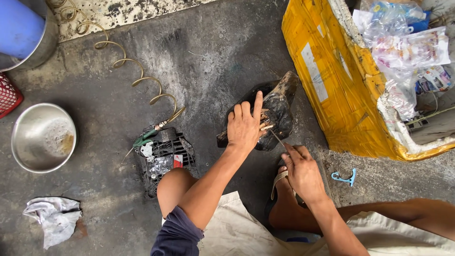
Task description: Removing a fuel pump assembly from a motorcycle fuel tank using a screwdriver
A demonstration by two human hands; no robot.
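Pinching a thin metal tool [277, 138] in our right hand [303, 173], we press our left hand [244, 127] closed over copper wire ends [265, 124] on the black greasy part [277, 111].
That part sits on the stained concrete floor [208, 61] by our sandalled foot [284, 199]; the tip could skid off the grease and jab our left fingers, or the part could rock.

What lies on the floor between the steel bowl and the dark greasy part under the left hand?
In the head view, a black grated machine part with a coiled hose's nozzle on it lies between the steel bowl and the dark greasy part under the left hand.
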